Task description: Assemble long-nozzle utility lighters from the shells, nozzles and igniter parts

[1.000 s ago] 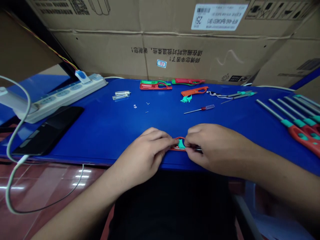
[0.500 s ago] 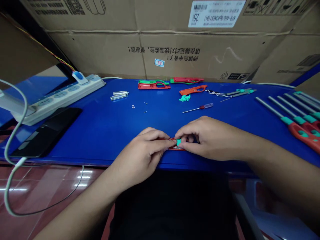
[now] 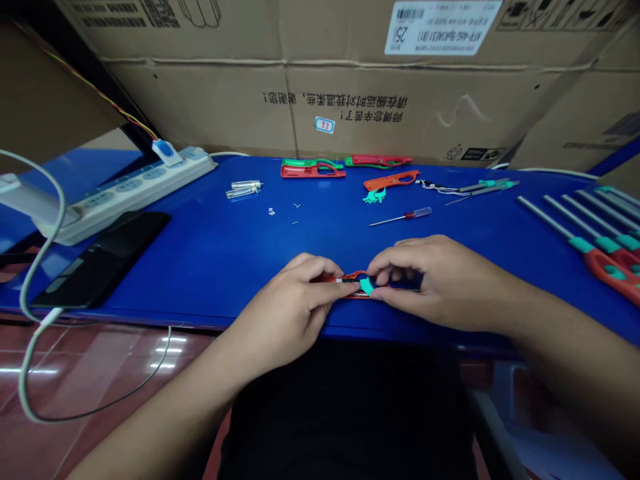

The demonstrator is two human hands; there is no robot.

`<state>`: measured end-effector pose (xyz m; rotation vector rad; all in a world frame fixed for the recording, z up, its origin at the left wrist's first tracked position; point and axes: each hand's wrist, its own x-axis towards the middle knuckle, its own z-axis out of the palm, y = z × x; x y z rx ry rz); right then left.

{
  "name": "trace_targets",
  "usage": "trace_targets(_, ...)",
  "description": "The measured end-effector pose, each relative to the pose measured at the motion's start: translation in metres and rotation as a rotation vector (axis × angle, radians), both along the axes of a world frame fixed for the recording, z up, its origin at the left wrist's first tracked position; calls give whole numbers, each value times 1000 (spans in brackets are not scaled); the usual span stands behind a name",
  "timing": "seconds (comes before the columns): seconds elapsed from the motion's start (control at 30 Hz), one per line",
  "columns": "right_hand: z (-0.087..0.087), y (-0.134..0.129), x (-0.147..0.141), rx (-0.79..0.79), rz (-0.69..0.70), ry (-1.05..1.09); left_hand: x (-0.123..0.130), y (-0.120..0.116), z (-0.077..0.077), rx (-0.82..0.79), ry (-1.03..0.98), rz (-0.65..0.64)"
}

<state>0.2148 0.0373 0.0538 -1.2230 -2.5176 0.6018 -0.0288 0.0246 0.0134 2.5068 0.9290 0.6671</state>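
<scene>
Near the front edge of the blue table, an orange-red lighter shell half point(image 3: 355, 275) lies between my two hands. Inside it sits a teal trigger piece point(image 3: 367, 287), and a black part and a pale wire show beside it. My left hand point(image 3: 303, 297) is closed on the shell's left end, with its fingertips pressing on the parts inside. From the right, my right hand point(image 3: 423, 277) pinches at the teal trigger piece and the shell's edge. Its fingers partly hide the shell's right end.
Behind my hands lie a screwdriver point(image 3: 401, 217), teal triggers point(image 3: 375, 195), clear fuel tanks point(image 3: 244, 189) and an orange shell half point(image 3: 391, 180). Assembled lighters point(image 3: 603, 257) are at the right. A power strip point(image 3: 125, 193) and black phone point(image 3: 103, 260) occupy the left. A cardboard box point(image 3: 240, 100) stands behind.
My right hand has shifted slightly right, and more of the shell shows between my hands. The teal trigger piece now appears tilted. The whole view has shifted slightly.
</scene>
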Motion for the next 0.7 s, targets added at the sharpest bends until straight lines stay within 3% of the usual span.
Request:
trace_targets(0.13,-4,-11,3,155,56,-99,0,0,0,-19,33,-1)
trace_targets(0.27,-11,-18,2,209,88,-160,1,0,3,-41,19,13)
trace_targets(0.4,-14,-16,0,182,84,-143,1,0,5,-81,-3,79)
trace_targets(0.7,-17,-11,3,58,19,71,0,0,3,-42,27,-2)
